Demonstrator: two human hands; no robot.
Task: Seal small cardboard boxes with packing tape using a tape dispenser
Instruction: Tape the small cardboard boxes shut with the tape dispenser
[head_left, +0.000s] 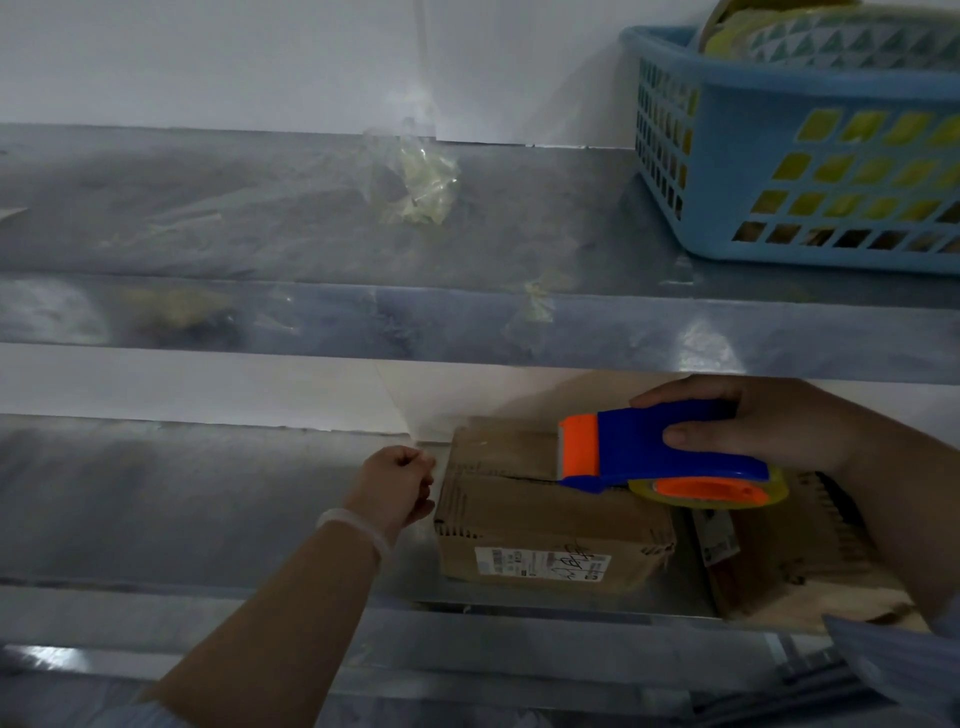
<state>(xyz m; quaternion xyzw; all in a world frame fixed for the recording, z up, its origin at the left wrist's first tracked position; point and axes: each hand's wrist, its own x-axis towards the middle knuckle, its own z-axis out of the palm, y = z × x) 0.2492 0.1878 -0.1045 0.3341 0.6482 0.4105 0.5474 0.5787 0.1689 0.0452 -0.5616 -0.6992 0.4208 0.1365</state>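
- Steel shelf (208, 493) carries the cardboard box (545, 519).
- Fingers of the right hand (769, 421) wrap the tape dispenser (639, 452), which sits on the box top below them.
- Fingers of the left hand (395, 483) curl against the box's left edge; whether they hold anything is unclear.

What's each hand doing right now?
Left hand: curled beside the cardboard box; whether it holds anything cannot be told.
Right hand: holding the tape dispenser.

A white label (543, 563) is sitting on the front of the cardboard box (545, 512), its print and the black handwriting (571, 564) across it blurring beyond reading. A second label (719, 540) is showing on the neighbouring box (815, 540), equally unreadable.
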